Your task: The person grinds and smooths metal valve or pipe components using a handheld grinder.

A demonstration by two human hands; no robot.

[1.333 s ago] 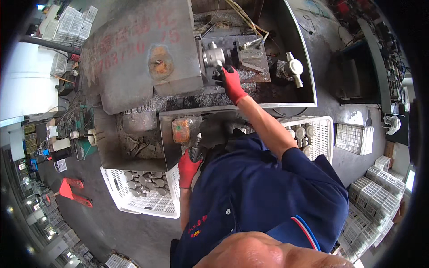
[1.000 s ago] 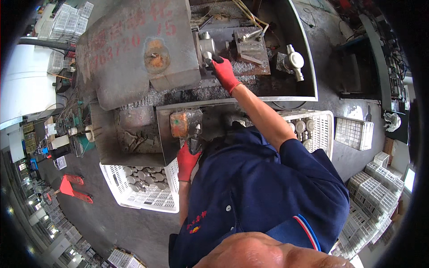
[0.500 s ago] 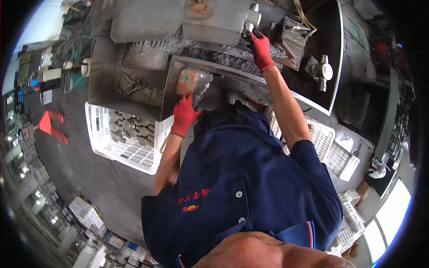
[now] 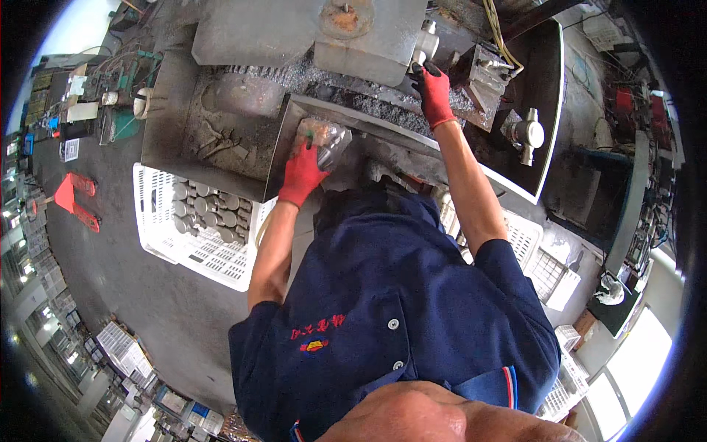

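I stand at a grey metal machine [image 4: 309, 29] strewn with metal shavings. My left hand [image 4: 302, 173], in a red glove, rests on the control panel [image 4: 328, 136] on the machine's sloped front, fingers over its buttons. Reaching up to the machine's fixture, my right hand [image 4: 436, 96] in a red glove closes its fingers around a small silvery metal part [image 4: 426, 44]. My dark blue shirt hides the machine's lower front.
A white plastic crate [image 4: 191, 236] holding several grey round metal parts sits on the floor at my left. More white crates [image 4: 537, 258] stand at my right. A red pallet jack [image 4: 74, 199] lies far left. The machine's tray rim [image 4: 552, 132] curves at right.
My view has swung and tilted, so the machine has moved toward the top. My right hand stays at the fixture part. My left hand has risen from the panel's lower edge onto the panel.
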